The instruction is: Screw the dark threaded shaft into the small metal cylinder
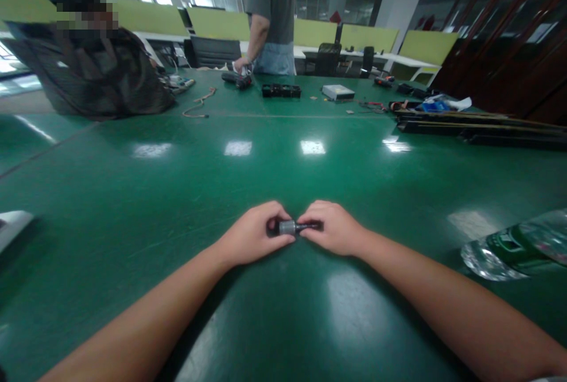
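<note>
The green tabletop (pixel 177 175) runs glossy under both forearms, ceiling lights mirrored on it. At its near middle, a small dark cylindrical piece with a grey band (pixel 287 227) sits between the two hands: the left hand (pixel 254 232) curls thumb and fingers around its thicker end, and the right hand (pixel 334 227) pinches the narrow end. Beyond the right forearm, a clear bottle with a green label (pixel 516 246) lies on its side; whether it holds liquid I cannot tell. Farther across stand dark strips (pixel 487 128) at the right, a black block (pixel 281 91), a pale box (pixel 338 92) and, at the left, a big dark bag (pixel 110 78), its contents hidden. Behind the far edge a person in a grey shirt (pixel 270 10) rests a hand near a black item (pixel 237 79). Yellow-green partitions (pixel 217 25), chairs and a dark wooden cabinet (pixel 509 39) fill the room behind.
</note>
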`<state>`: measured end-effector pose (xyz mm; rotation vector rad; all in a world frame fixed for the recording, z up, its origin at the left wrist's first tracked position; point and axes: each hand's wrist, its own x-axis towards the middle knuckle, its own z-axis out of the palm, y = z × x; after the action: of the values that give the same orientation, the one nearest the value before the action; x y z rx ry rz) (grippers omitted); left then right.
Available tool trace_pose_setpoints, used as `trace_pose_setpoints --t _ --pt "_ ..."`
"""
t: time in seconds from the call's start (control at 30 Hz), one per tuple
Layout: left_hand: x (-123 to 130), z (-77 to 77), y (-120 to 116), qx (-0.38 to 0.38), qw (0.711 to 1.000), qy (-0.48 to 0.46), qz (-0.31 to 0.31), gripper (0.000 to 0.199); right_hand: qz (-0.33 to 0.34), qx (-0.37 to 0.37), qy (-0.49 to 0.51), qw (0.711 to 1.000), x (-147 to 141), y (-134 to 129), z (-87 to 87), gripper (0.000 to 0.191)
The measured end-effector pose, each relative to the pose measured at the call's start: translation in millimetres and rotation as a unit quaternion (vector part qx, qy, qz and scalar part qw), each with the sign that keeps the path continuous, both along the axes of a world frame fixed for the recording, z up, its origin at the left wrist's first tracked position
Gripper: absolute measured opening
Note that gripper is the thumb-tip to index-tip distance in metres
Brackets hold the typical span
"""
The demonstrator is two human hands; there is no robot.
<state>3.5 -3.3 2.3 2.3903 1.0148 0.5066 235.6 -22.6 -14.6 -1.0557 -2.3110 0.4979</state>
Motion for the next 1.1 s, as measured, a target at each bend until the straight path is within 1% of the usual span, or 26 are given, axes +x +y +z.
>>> trace_pose_setpoints --t 0.13,0.3,0.47,0.73,1.1 --pt "-0.6 2.1 -0.9 0.0 1.0 -0.001 -0.008 0.026 0.002 0.003 -0.004 1.0 -0.4 -1.0 0.8 0.014" --pt "-1.2 2.1 -0.7 -0.006 1.0 -0.009 -0.012 0.022 0.007 0.007 -0.006 1.0 -1.6 -1.1 1.5 0.013" --pt "-0.8 1.0 0.0 -0.01 1.0 -0.015 -0.007 0.022 0.018 0.017 -0.002 1.0 -1.2 0.1 -1.6 0.013" --pt "-1.7 0.3 0.1 -0.012 1.0 -0.013 -0.006 0.021 0.024 0.011 0.009 1.0 0.4 0.2 -1.5 0.012" --pt "-1.8 1.5 -0.6 -0.017 1.0 -0.017 -0.005 0.023 0.018 0.006 0.006 1.0 2.3 -0.4 0.0 0.012"
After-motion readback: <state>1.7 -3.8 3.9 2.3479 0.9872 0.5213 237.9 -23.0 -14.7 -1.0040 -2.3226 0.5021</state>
